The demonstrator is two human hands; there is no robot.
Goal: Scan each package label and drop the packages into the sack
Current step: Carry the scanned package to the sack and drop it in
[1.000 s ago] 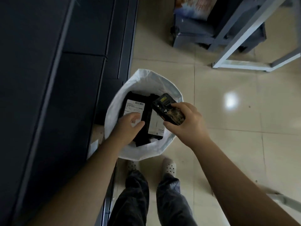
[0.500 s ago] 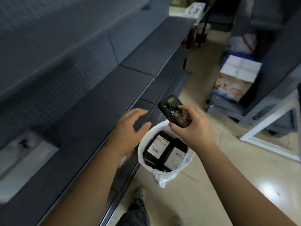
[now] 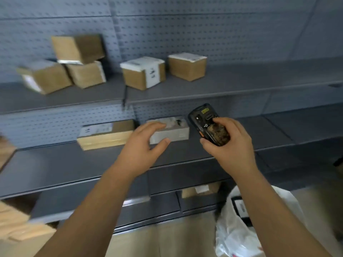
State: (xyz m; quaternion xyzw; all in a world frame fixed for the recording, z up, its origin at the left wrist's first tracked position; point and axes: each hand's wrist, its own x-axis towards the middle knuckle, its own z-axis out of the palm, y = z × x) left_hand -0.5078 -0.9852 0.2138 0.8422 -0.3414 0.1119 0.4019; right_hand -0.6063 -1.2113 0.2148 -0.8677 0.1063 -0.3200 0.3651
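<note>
left hand (image 3: 146, 145): empty, fingers spread and loosely curved, thumb apart; reaching over the middle shelf (image 3: 55, 164) toward the grey package (image 3: 173, 131).
right hand (image 3: 230, 145): wrapped round the scanner (image 3: 209, 125), thumb on its face; scanner head points up and away.
grey package: flat, lies on middle shelf just beyond the left fingertips, a bit right of them; contact cannot be told (blur). Long axis runs left-right along the shelf.
flat brown package (image 3: 106, 135): same shelf, just left of the grey one.
nearer hand: left, right in front of the grey package; right hand sits at its right end, busy with scanner.
key relation: package lies far side of the open left fingers, so probably a short forward reach, clamping across the short width.
sack (image 3: 232, 236): white, on floor, near right, below the right forearm; dark package (image 3: 239, 207) already inside.
upper shelf boxes (image 3: 143, 73): several brown cartons, untouched, far.
step: judged as picking the next package to scan.
</note>
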